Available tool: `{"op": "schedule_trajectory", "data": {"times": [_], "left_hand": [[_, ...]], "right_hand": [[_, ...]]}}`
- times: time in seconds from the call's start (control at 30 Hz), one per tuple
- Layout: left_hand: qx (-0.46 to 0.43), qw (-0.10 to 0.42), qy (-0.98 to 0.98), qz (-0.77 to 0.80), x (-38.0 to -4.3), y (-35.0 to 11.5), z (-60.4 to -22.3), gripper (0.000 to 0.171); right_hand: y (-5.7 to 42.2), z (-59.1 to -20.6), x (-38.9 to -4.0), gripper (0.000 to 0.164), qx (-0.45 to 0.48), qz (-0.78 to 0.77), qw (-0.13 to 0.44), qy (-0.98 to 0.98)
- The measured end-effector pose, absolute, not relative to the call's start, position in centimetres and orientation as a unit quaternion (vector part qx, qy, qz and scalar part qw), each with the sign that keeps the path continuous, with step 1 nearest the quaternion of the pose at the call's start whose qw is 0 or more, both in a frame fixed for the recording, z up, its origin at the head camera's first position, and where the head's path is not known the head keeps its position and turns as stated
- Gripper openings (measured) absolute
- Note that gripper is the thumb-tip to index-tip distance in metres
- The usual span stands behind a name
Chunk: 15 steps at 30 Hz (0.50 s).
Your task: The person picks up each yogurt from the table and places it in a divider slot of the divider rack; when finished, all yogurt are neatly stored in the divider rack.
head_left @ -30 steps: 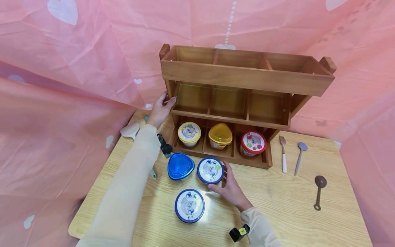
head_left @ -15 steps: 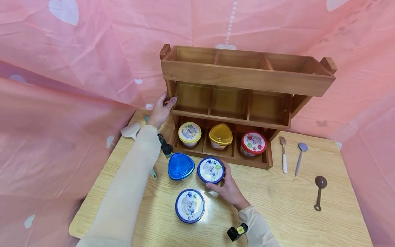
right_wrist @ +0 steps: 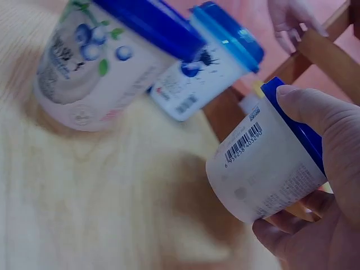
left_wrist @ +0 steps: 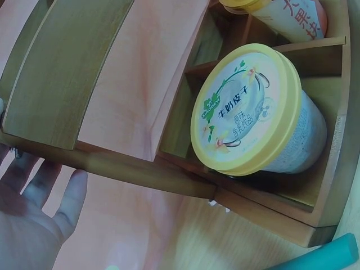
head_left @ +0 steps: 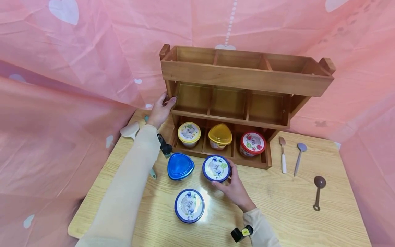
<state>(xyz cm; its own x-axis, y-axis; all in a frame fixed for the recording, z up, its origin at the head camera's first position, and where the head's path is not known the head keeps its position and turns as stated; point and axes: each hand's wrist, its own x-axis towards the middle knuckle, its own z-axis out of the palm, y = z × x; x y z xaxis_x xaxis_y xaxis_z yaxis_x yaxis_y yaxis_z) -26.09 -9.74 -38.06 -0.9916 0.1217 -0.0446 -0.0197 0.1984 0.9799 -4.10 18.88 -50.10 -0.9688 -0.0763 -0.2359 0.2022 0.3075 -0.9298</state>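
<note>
My right hand (head_left: 237, 192) grips a white yogurt tub (right_wrist: 264, 163) with a round blue lid (head_left: 216, 168), thumb on the lid's edge and fingers under its side. In the right wrist view this tub is tilted, with its barcode showing and a shadow on the table beside it. My left hand (head_left: 160, 110) holds the left side post of a wooden three-tier shelf (head_left: 247, 77), thumb in front and fingers behind. Left of the held tub stands a tub with a triangular blue lid (head_left: 180, 166); nearer me is another round blueberry tub (head_left: 189, 206).
The bottom tier holds a yellow-lidded tub (head_left: 189, 132), a triangular yellow-lidded tub (head_left: 220, 134) and a red-lidded tub (head_left: 253, 143). A fork (head_left: 283, 154), a grey spoon (head_left: 300, 157) and a brown spoon (head_left: 319, 192) lie at right. A white spatula (head_left: 129, 130) lies at left.
The right hand has shifted the blue-lidded tub slightly right and up toward the shelf, away from the triangular-lidded tub. The left hand has stayed on the post.
</note>
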Motion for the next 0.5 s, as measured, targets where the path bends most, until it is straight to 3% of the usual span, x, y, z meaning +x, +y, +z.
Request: {"op": "schedule_trajectory", "data": {"times": [0.17, 0.5], "left_hand": [[0.033, 0.05, 0.778, 0.626, -26.5, -9.8, -38.8, 0.062], [0.03, 0.071, 0.777, 0.625, -24.1, -9.4, -35.5, 0.06]], "right_hand": [[20.3, -48.3, -3.7, 0.101, 0.029, -0.591, 0.086, 0.802], [22.4, -44.3, -3.0, 0.099, 0.02, -0.59, 0.026, 0.807]]}}
